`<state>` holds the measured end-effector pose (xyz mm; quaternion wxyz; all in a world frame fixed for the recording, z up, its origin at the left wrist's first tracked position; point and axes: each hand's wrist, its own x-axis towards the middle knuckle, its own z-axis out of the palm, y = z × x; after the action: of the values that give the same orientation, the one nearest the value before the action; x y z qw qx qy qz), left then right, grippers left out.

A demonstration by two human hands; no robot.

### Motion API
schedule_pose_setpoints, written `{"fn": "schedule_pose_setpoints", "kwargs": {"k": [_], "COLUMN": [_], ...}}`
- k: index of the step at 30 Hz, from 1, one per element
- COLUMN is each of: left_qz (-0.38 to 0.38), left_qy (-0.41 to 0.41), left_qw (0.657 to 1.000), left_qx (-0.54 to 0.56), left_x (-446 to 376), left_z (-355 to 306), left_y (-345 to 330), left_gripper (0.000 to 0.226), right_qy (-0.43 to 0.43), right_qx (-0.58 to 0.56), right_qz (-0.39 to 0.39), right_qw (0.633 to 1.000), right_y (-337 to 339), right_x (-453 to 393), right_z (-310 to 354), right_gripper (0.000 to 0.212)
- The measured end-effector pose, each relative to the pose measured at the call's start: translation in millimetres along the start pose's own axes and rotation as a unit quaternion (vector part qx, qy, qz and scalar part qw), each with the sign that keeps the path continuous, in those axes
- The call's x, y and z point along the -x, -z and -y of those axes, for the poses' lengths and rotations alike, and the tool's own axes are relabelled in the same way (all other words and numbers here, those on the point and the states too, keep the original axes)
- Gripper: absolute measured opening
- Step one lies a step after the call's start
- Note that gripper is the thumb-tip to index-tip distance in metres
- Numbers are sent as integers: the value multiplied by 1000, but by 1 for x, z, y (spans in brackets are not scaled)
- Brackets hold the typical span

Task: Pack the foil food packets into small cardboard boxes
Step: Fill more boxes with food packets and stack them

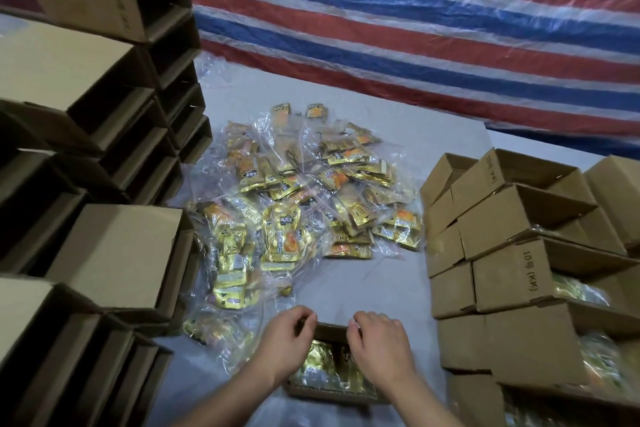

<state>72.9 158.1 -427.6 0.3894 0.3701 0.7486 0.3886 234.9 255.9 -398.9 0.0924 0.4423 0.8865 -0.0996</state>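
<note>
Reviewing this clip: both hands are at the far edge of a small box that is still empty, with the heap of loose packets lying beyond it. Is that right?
Not quite. The small box is not empty: gold foil packets already lie inside it, as the head view shows. The rest holds: the left hand and right hand are at its far edge, and the heap of loose packets lies beyond.

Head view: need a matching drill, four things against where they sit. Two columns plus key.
Things:
1. packet pile
2. box being packed
3. filled boxes
4. empty boxes

Places:
A. stacked along the left side
B. stacked along the right side, foil showing in the open ends
C. middle of the grey table, in clear bags
D. near edge, under both hands

Pairs: 1-C, 2-D, 3-B, 4-A

The left hand and right hand curl over the far rim of that box.
</note>
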Motion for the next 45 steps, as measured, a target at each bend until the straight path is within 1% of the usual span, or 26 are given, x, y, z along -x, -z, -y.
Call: {"fn": "schedule_pose_setpoints", "kwargs": {"k": [2,4,7,9,11,14,16,18,20,23,27,31,33,34,35,36,37,38,39,40,41,42,43,44,45], "left_qz": [-5,-43,-122,-153,-155,-125,-103,-84,-78,-71,-60,-67,-74,-69,-60,-50,-43,-36,-22,1,22,35,41,45,48], "left_qy": [12,19,19,38,82,156,190,213,225,255,261,212,158,129,99,67,33,-1,-24,-34,-35,-33,-36,-45,-57], "left_qw": [1000,999,992,985,976,963,953,945,937,926,926,943,964,977,988,995,998,999,998,997,997,996,996,994,993], "left_qx": [13,18,-26,-76,-128,-178,-211,-236,-257,-270,-267,-248,-200,-155,-104,-56,-14,22,49,63,68,70,76,85,96], "left_x": [-4,-21,-71,-106,-135,-162,-176,-189,-199,-206,-206,-195,-183,-176,-167,-158,-148,-137,-127,-117,-108,-101,-94,-88,-83], "left_z": [-5,-16,-37,-50,-56,-55,-51,-48,-43,-33,-22,-31,-46,-57,-68,-80,-93,-105,-116,-126,-134,-141,-146,-150,-154], "left_y": [-1,3,21,37,49,57,55,50,42,30,21,25,29,31,33,34,36,38,38,38,37,36,35,33,31], "left_gripper": [14,16,38,51,68,90,102,109,110,102,98,97,98,98,98,96,92,86,84,89,96,105,108,106,99], "right_qy": [2,3,2,-5,-22,-50,-55,-52,-52,-59,-60,-81,-104,-120,-136,-149,-158,-160,-154,-144,-130,-115,-100,-86,-76], "right_qx": [-4,-14,-26,-50,-86,-116,-112,-82,-57,-58,-64,-94,-129,-169,-242,-339,-441,-537,-610,-663,-704,-739,-766,-784,-789], "right_qz": [1,1,8,12,13,11,11,21,30,32,29,16,2,-11,-29,-45,-50,-43,-31,-15,0,15,34,56,77], "right_qw": [1000,1000,1000,999,996,992,992,995,997,996,996,992,986,978,960,928,882,827,777,735,699,664,634,613,604], "right_y": [0,1,-1,-1,1,6,7,5,0,-6,-9,-5,0,3,9,18,29,43,56,66,77,87,96,104,112], "right_x": [-1,-2,-3,-5,-10,-18,-20,-20,-18,-19,-21,-23,-26,-29,-33,-38,-43,-49,-54,-59,-63,-66,-66,-66,-63], "right_z": [-1,-2,-3,-3,-4,-6,-7,-5,-5,-7,-7,-6,-7,-6,-5,-1,2,5,7,7,6,4,3,2,3], "right_gripper": [37,37,35,30,29,43,50,52,53,54,57,54,50,48,44,40,39,47,63,78,88,93,93,91,92]}}
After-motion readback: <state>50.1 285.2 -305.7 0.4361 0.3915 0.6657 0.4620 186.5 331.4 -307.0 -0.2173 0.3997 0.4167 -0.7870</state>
